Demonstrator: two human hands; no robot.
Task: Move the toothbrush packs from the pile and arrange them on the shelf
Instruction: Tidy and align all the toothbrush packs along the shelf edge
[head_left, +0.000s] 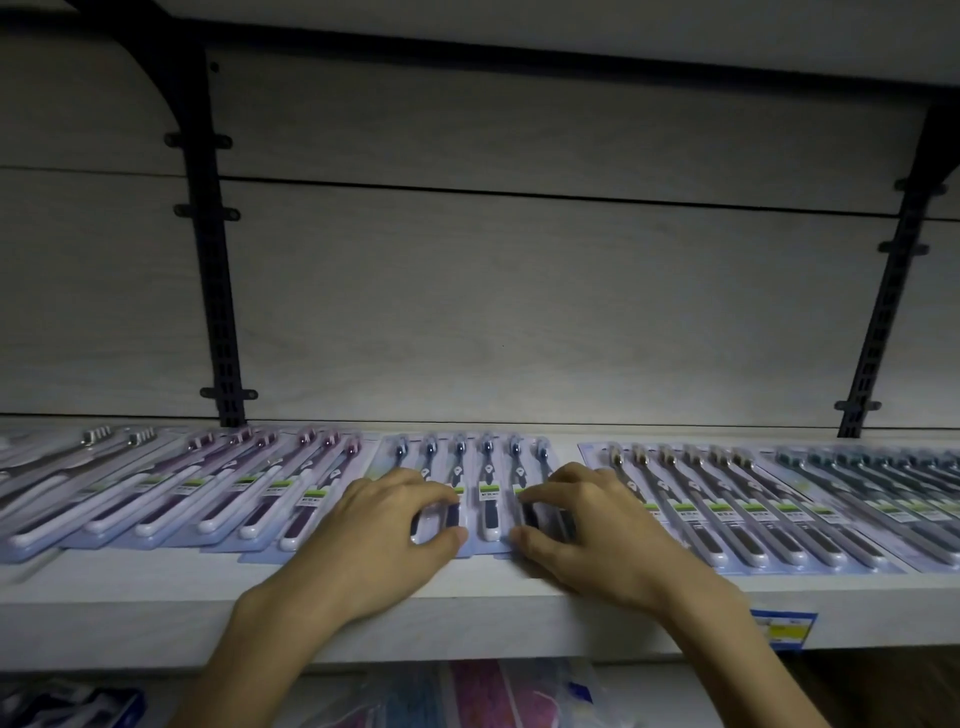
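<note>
Pale wood panelling backs the shelf (156, 597), crossed by two dark slotted uprights (221, 291). Toothbrush packs (488, 483) lie flat in one overlapping row along the shelf; the blue-headed group at its middle shows six brushes. Left hand (384, 535) and right hand (587, 530) both rest on that group, fingers curled, thumbs at the packs' near edge. Whether they pinch or only press is unclear. Row ends are cut off; below the shelf, blurred packets (483, 691).
</note>
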